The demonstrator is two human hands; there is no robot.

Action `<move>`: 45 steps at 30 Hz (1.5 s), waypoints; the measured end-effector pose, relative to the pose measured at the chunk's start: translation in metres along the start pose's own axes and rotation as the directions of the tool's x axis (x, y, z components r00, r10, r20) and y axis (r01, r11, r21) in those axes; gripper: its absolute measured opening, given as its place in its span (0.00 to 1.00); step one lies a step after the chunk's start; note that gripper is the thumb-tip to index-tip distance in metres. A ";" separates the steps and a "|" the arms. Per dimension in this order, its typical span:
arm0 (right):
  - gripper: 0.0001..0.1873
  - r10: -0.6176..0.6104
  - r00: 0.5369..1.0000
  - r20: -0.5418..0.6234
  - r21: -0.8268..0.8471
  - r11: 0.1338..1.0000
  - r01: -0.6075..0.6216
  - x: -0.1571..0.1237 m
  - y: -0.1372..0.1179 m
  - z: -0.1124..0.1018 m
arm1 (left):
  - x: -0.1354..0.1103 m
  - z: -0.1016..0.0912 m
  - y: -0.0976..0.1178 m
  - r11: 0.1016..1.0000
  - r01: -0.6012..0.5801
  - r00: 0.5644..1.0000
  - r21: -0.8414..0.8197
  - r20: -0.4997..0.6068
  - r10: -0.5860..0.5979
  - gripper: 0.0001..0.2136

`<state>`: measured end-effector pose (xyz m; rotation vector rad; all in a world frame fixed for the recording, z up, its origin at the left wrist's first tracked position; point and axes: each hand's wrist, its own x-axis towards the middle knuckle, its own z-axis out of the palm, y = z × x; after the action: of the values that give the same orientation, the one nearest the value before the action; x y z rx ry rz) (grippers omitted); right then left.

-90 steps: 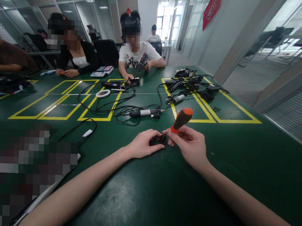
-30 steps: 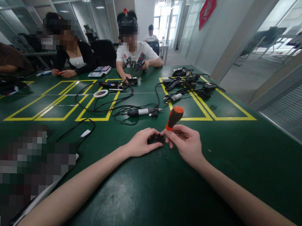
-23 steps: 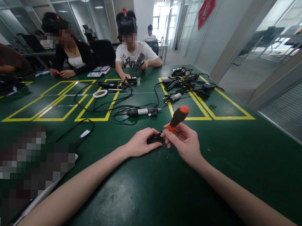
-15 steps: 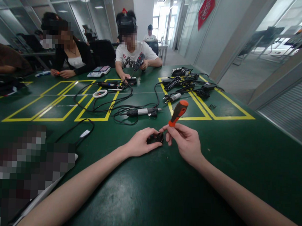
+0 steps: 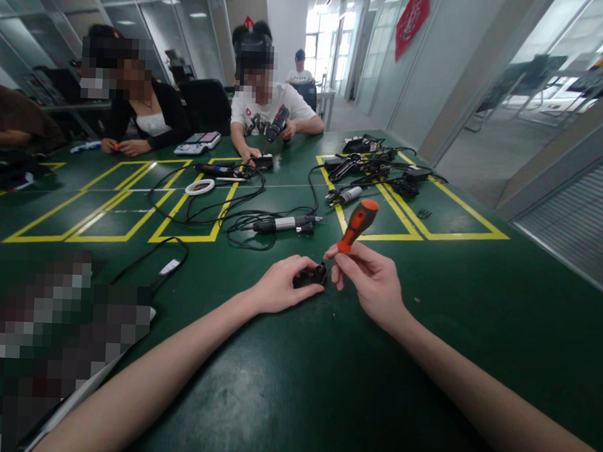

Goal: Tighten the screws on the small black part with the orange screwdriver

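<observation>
Left hand (image 5: 281,286) gripped a black part (image 5: 320,275), right hand (image 5: 373,277) beside it a screwdriver (image 5: 360,223); I judged this screw-driving, steady aim needed next.

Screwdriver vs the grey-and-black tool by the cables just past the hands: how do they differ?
Pose: the screwdriver is tilted up in the grip of the right hand; the grey-and-black tool lies on the table.
Colour: the screwdriver's handle is orange and dark; the grey-and-black tool shows no orange.
Shared: both are elongated, with dark sections.
</observation>
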<state>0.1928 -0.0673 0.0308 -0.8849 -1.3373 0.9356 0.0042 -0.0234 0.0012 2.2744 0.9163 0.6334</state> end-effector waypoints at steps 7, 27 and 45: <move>0.18 0.088 0.995 -0.040 0.016 0.996 -0.087 -0.003 0.005 0.001 | -0.001 0.000 0.000 1.000 -0.009 1.000 -0.011 -0.006 0.009 0.12; 0.16 0.028 1.000 0.001 -0.003 1.000 -0.028 -0.002 0.000 0.000 | 0.000 0.000 0.002 1.000 0.001 1.000 0.004 -0.002 -0.001 0.12; 0.18 0.022 0.999 0.024 0.008 1.000 -0.022 -0.003 0.001 0.000 | 0.001 0.001 0.003 1.000 -0.010 1.000 0.005 -0.001 0.010 0.12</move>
<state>0.1928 -0.0698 0.0291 -0.8863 -1.3457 0.9701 0.0062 -0.0246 0.0028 2.2845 0.9087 0.6373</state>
